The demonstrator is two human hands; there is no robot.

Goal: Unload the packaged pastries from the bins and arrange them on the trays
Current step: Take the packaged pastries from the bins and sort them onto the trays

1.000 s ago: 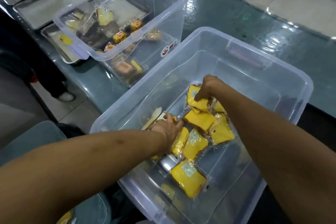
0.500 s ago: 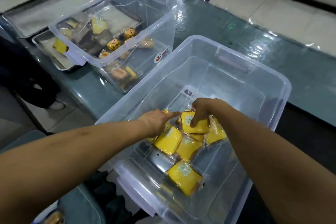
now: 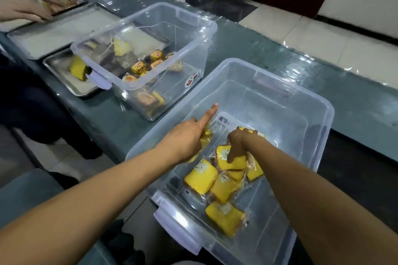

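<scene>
Down in the near bin (image 3: 318,114), my right hand (image 3: 238,143) has lifted a yellow pastry pack (image 3: 233,160), thumb pinching it; my left hand (image 3: 187,137), earlier reaching flat, now grips another pack (image 3: 205,137) with its forefinger pointing out. I count roughly six packs here. Two bins, three trays (image 3: 64,28) alongside, two other hands (image 3: 28,4) beyond.
</scene>
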